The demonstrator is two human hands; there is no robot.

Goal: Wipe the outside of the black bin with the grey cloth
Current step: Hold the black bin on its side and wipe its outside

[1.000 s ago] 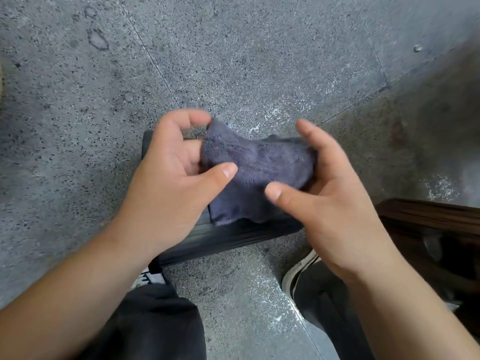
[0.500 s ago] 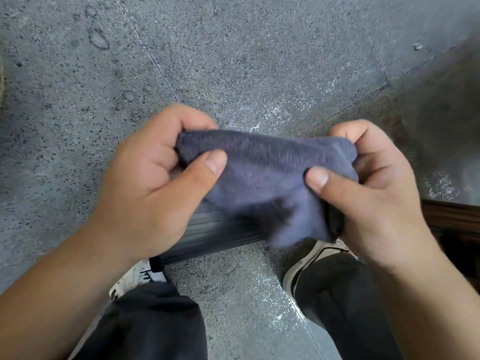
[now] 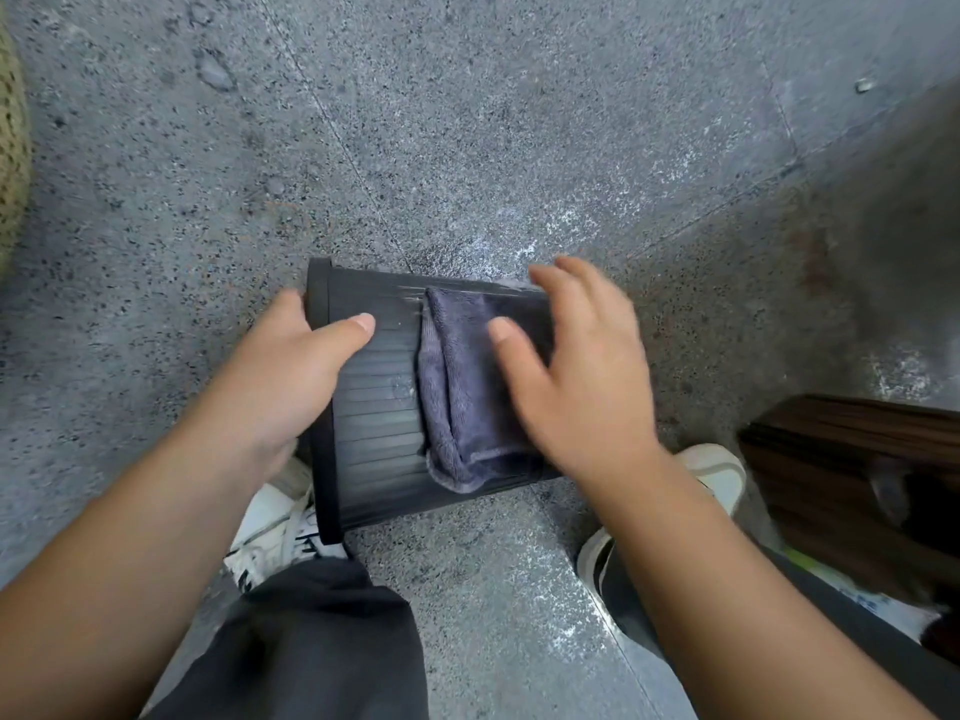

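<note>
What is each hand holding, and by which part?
The left hand grips the black bin at its rim end. The right hand, open, only covers the grey cloth on it.

Open speckled floor (image 3: 467, 122) beyond the black bin (image 3: 374, 407) — roomy, shoes (image 3: 270, 532) crowd its near side, dark wooden furniture (image 3: 857, 459) blocks right.

We see a speckled grey stone floor (image 3: 467, 122) crossed by thin straight seams (image 3: 332, 122), with pale whitish scuffs (image 3: 519, 241) near the middle. At our right stands a dark brown wooden piece of furniture (image 3: 852, 459); a beige woven thing (image 3: 13, 163) shows at the left edge.
</note>
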